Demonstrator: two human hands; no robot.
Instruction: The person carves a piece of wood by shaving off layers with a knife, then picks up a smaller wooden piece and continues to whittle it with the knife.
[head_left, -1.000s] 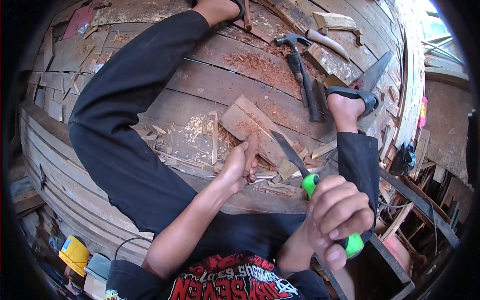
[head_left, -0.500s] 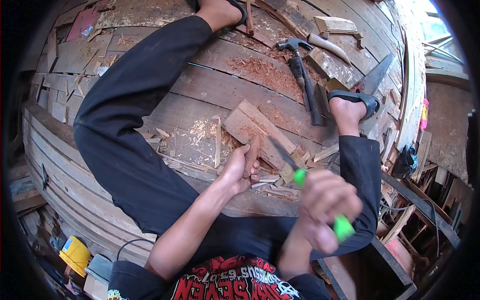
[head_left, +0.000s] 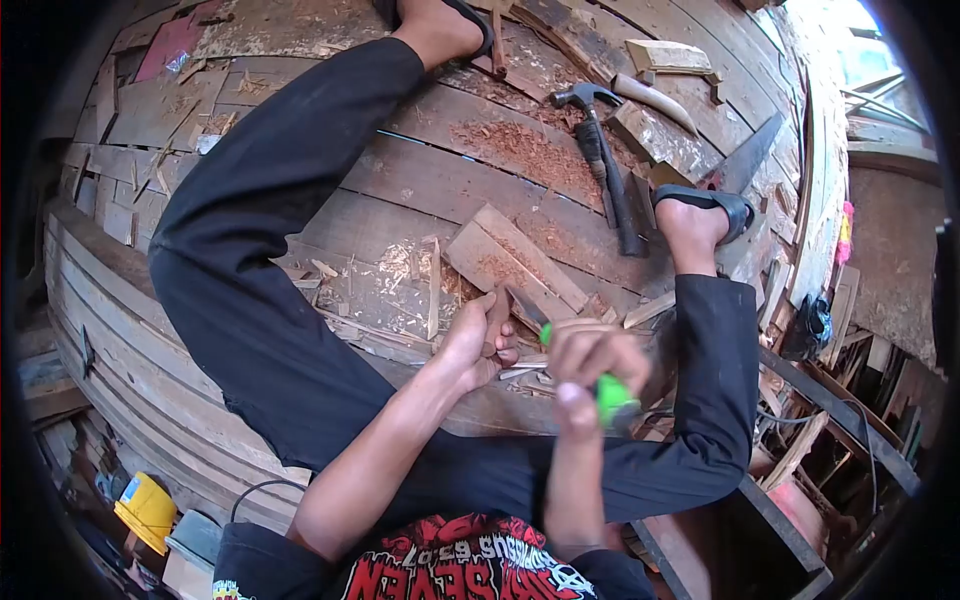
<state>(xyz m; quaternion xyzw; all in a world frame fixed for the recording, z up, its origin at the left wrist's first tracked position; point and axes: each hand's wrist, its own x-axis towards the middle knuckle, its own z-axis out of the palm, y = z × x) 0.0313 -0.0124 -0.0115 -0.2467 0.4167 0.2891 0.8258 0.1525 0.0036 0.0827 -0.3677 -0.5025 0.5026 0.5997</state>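
My left hand (head_left: 472, 345) is closed round a small reddish-brown piece of wood (head_left: 497, 318), which stands up between thumb and fingers. In my right hand (head_left: 592, 368), somewhat blurred, is a knife (head_left: 527, 306) with a bright green handle. Its dark blade points up and left, with the tip close beside the top of the wood piece. Just beyond both hands lies a flat board (head_left: 510, 262) strewn with reddish shavings.
A claw hammer (head_left: 605, 160) lies on the plank floor, near a curved pale wooden piece (head_left: 655, 103) and a handsaw (head_left: 745, 160). My legs flank the work area. Wood offcuts and shavings (head_left: 405, 262) are scattered about. A yellow container (head_left: 147, 510) stands at lower left.
My right hand has moved left with the knife, bringing the blade from over the board to beside the wood piece. My left hand stays nearly in place.
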